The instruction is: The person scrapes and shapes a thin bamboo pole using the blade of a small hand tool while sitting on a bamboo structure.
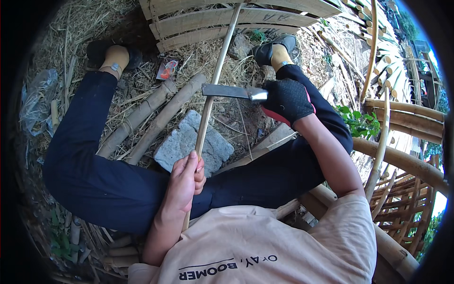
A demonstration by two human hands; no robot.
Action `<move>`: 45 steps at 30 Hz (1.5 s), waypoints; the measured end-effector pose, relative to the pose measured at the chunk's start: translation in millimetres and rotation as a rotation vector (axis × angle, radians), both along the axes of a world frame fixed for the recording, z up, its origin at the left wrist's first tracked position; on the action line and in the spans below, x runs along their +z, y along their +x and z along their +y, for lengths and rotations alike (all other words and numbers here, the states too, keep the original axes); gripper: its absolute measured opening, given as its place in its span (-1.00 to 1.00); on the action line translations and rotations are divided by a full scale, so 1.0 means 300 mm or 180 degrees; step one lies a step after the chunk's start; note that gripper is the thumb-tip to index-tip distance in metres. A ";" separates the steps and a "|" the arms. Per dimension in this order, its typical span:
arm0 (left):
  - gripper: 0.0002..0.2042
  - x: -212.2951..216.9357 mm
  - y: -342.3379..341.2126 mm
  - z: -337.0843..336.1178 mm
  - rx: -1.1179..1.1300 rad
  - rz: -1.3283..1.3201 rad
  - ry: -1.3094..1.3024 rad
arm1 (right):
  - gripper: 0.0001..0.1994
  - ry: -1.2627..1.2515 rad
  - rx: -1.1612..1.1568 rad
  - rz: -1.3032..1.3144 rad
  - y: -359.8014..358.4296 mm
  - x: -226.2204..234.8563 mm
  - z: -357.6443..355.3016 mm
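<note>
The strip [216, 71], long, pale and slightly ridged, slants from the top centre of the frame to the lower centre. The left hand [184, 180], bare, is clamped round its lower part. The knife [228, 91], flat, dark metal with a squared end, crosses the strip; the right hand [288, 102], in a textured black glove [283, 92], grips it. Mid-frame sits a rough grey stone [179, 142]; left of that, round poles [165, 118] lie on straw [71, 33]. A slatted wooden crate [189, 24] fills the top.
</note>
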State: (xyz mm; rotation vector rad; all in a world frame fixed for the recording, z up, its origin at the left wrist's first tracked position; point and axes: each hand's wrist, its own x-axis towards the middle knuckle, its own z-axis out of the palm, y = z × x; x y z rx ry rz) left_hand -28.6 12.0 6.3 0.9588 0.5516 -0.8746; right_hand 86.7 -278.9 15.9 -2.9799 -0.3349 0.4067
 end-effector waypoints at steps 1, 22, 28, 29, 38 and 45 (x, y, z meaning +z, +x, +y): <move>-0.62 -0.003 -0.002 0.001 -0.0002 -0.0002 -0.0011 | -0.85 -0.0044 -0.0067 0.0019 -0.002 -0.005 -0.010; -0.62 -0.021 0.006 0.002 -0.0062 0.0088 -0.0192 | -0.79 0.0232 0.0455 0.0699 -0.121 0.025 0.156; -0.62 -0.010 0.007 0.008 -0.0058 0.0093 -0.0233 | -0.83 0.0161 -0.0082 0.0307 -0.051 -0.002 0.071; -0.62 -0.010 0.008 0.005 -0.0047 0.0087 -0.0219 | -0.83 0.0124 -0.0128 0.0256 -0.032 0.000 0.041; -0.63 0.001 0.015 0.011 0.0054 0.0128 -0.0276 | -0.76 0.0188 0.0103 0.0189 -0.080 0.005 0.072; -0.63 -0.003 0.014 0.008 -0.0009 0.0195 -0.0364 | -0.72 0.0470 0.0659 0.0624 -0.123 0.002 0.136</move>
